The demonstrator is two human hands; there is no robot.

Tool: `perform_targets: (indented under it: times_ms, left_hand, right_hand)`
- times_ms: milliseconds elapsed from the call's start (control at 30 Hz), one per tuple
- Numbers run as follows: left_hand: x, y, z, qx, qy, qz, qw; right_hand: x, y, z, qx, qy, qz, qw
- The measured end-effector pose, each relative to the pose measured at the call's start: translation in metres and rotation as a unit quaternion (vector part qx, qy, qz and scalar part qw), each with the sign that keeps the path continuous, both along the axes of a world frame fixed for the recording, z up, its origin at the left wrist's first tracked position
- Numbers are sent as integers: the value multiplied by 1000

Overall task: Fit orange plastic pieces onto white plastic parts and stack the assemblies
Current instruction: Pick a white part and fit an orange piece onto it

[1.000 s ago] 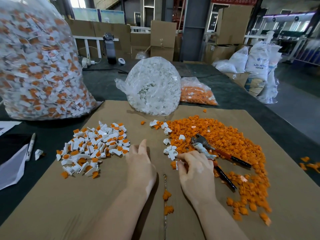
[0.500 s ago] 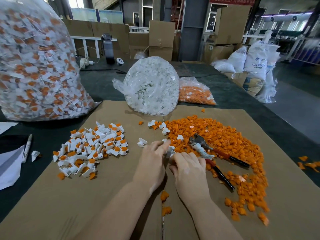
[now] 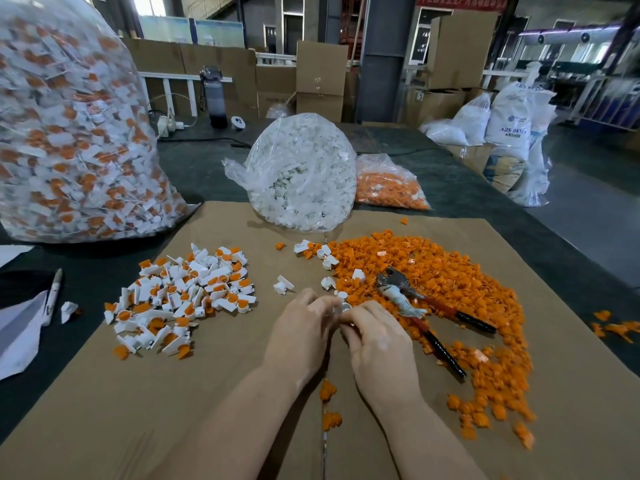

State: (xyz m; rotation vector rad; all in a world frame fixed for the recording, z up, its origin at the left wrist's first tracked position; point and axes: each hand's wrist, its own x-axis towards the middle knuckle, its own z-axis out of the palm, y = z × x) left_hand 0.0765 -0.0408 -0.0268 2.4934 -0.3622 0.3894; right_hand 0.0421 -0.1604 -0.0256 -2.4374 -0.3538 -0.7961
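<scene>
Both my hands meet centre | left hand (image 3: 299, 336) and right hand (image 3: 375, 341) pinch white part (image 3: 345, 306) for fitting | orange pieces (image 3: 440, 271) at 2 o'clock within reach | assemblies (image 3: 183, 292) at 10 o'clock.

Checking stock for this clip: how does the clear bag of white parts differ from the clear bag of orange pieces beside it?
The bag of white parts stands tall and bulging; the bag of orange pieces lies low and slumped. The white bag's base rests on the cardboard sheet; the orange bag sits behind that sheet's far edge, on the dark table. Both are clear plastic and sit side by side.
</scene>
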Motion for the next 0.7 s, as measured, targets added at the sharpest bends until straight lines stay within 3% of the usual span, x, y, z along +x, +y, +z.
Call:
perform_targets:
  times_ms: [400,567,700]
  left_hand:
    - [-6,8,6,-151,61,26,986]
    - [-10,8,11,-237,107,4,966]
    - [-11,8,10,-240,110,4,965]
  right_hand:
    - [1,-2,0,108,26,-25,993]
    - [2,-2,1,136,25,-25,990]
    - [1,-3,2,143,5,-9,990]
